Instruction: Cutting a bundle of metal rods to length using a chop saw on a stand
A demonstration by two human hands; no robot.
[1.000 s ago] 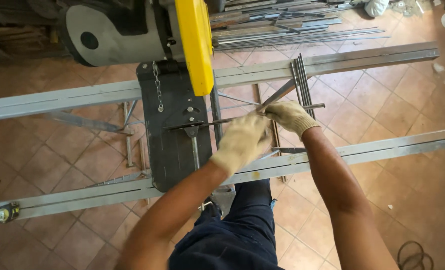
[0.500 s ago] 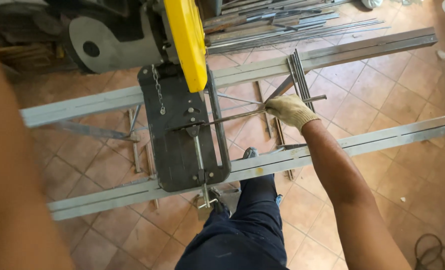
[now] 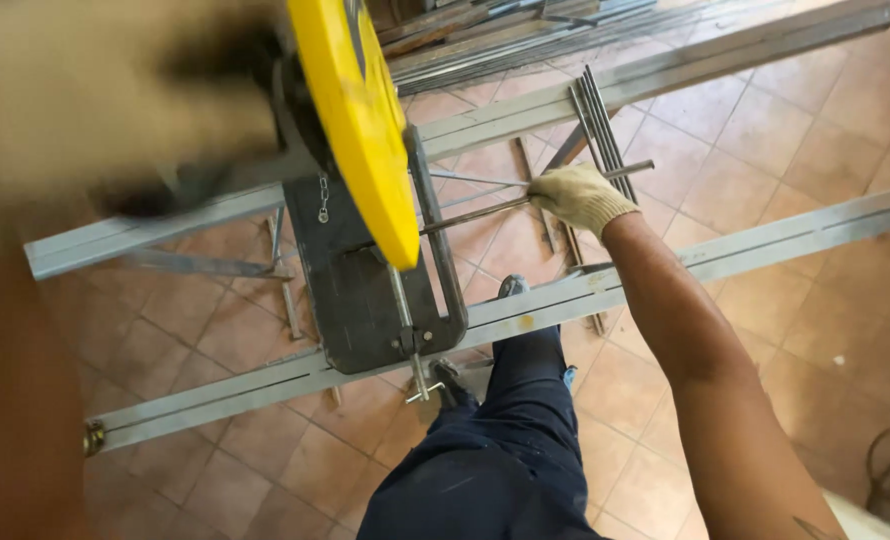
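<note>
Thin steel rod [image 3: 485,212] lies across the dark base plate [image 3: 355,300] of your chop saw, running from under the yellow blade guard [image 3: 360,120] out to the right. Your right hand [image 3: 577,196] — in a pale work glove — is closed around that rod just right of the saw's fence, knuckles up. Your left hand [image 3: 115,90] is raised close to the lens at upper left, a blurred mass by the saw's dark top; it looks wrapped on the handle, but you cannot tell from this view. Saw base sits on two long grey metal rails [image 3: 765,250] laid across the tiled floor [image 3: 795,330]. A small bundle of loose rods [image 3: 597,115] rests across the far rail — just beyond your gloved hand. More stock is stacked at the top edge. Your dark trousers [image 3: 505,450] and one shoe [image 3: 512,287] show below the near rail
</note>
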